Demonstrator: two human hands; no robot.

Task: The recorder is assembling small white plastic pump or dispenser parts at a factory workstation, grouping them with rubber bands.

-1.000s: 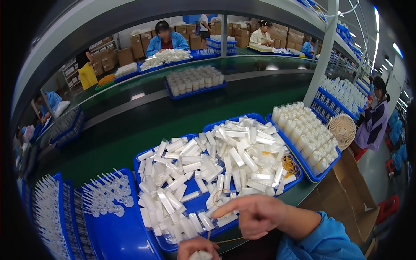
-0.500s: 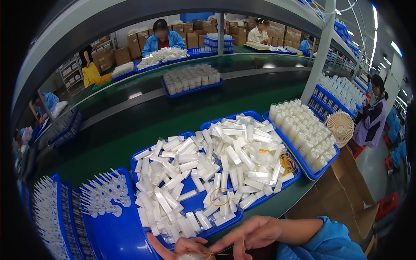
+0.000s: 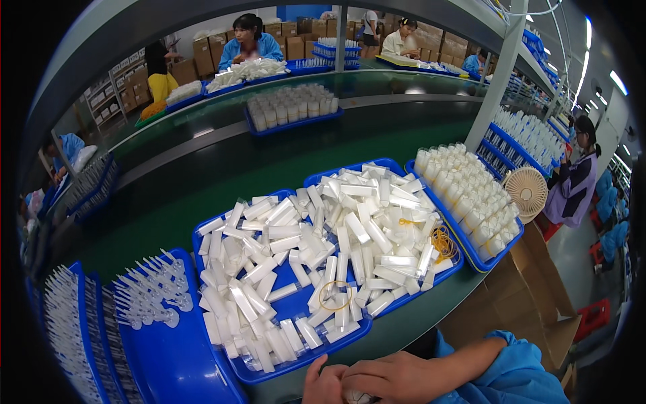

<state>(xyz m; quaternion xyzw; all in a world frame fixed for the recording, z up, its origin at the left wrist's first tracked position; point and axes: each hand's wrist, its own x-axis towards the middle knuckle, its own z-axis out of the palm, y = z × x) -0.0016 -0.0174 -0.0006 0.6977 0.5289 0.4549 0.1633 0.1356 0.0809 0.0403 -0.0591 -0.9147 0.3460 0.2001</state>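
Observation:
My left hand (image 3: 323,387) and my right hand (image 3: 397,377) meet at the bottom edge, below the trays. Between them shows a bit of a small white bundle (image 3: 359,397), mostly hidden by the fingers. The right hand's fingers lie across it, pointing left. Just beyond the hands stand two blue trays (image 3: 303,362) heaped with loose white oblong packets (image 3: 316,249). A yellow rubber band (image 3: 334,294) lies on the packets near my hands. More yellow bands (image 3: 441,239) lie at the right side of the heap.
A blue tray of upright white bottles (image 3: 464,195) stands at the right, with a small fan (image 3: 527,194) and cardboard boxes (image 3: 531,289) beside it. At the lower left is a tray of white pointed parts (image 3: 145,296). A green conveyor (image 3: 202,182) carries another bottle tray (image 3: 289,108). Other people work around.
My right hand has drawn back from the packet trays toward me and come down onto the left hand and the white bundle at the bottom edge.

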